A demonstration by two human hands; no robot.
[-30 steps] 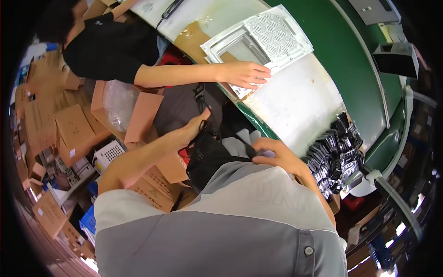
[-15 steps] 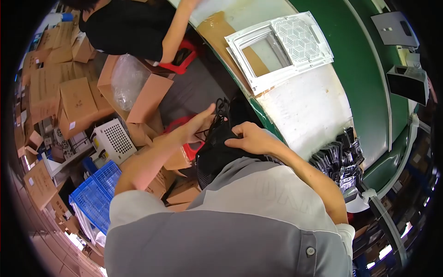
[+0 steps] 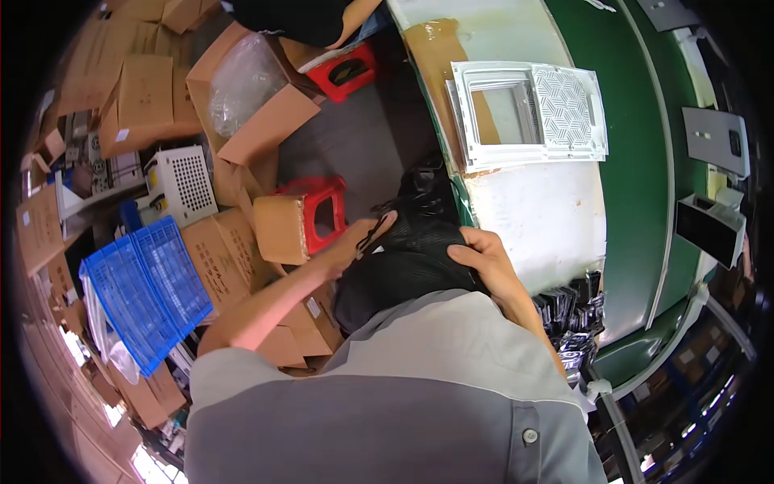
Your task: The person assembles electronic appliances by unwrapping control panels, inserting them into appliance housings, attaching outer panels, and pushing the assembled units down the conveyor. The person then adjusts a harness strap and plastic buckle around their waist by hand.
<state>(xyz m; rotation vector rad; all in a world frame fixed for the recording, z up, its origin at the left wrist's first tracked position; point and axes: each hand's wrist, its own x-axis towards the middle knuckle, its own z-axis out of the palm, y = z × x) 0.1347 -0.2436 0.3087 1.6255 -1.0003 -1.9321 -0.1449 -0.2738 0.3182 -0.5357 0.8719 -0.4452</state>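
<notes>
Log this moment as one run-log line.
left hand: at black fabric, cord across it | right hand: gripping black fabric | bench: white panels, black packets | nearby: blue crate

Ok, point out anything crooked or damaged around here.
The white panels on the table look misaligned: lower edges stick out past the top one's left side. The tabletop also has small brown marks, perhaps stains. I see no clear breakage or spilled liquid.

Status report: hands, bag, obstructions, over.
Left hand and right hand holding black bag. Bag in front of shirt. Nothing visibly blocking hands.
</notes>
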